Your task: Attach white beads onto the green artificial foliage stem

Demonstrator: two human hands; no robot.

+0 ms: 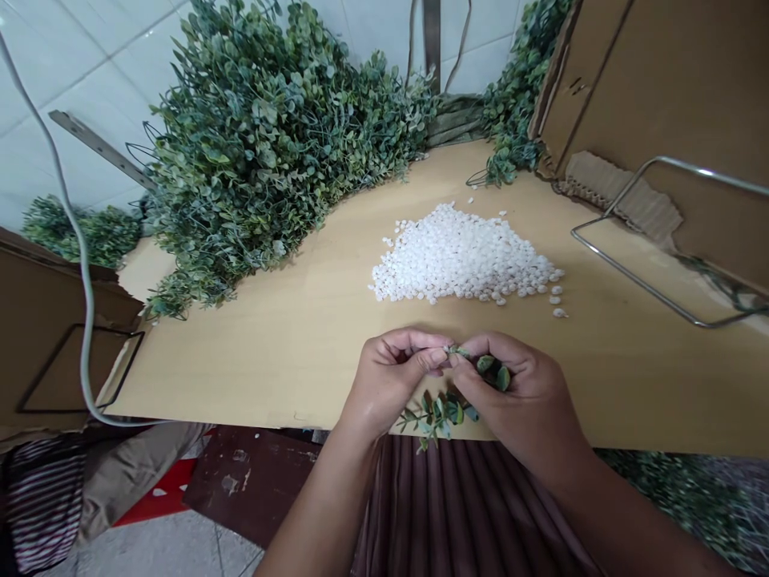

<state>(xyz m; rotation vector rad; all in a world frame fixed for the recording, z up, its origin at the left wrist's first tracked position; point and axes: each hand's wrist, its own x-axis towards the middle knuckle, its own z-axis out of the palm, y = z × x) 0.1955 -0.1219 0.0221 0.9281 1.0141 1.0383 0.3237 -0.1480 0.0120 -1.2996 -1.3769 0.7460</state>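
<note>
An artificial leaf sprig (441, 413) with small green leaves is pinched in my right hand (525, 393), close to the table's front edge. Some of its leaves show between the right fingers, and the rest hang below toward my lap. At the sprig's stem end, my left hand (390, 373) is closed in a pinch, its fingertips meeting the right ones. Something small and pale shows between them; the left fingers mostly hide it. Just beyond both hands lies a heap of small white plastic pieces (462, 252), a few of them loose at its right side.
A large mound of artificial greenery (258, 136) covers the back left of the table (240, 361). Cardboard boxes (673, 104) stand on both sides; a metal wire handle (649, 288) juts in from the right. A white cable (81, 240) hangs at left. More greenery (678, 497) lies below right.
</note>
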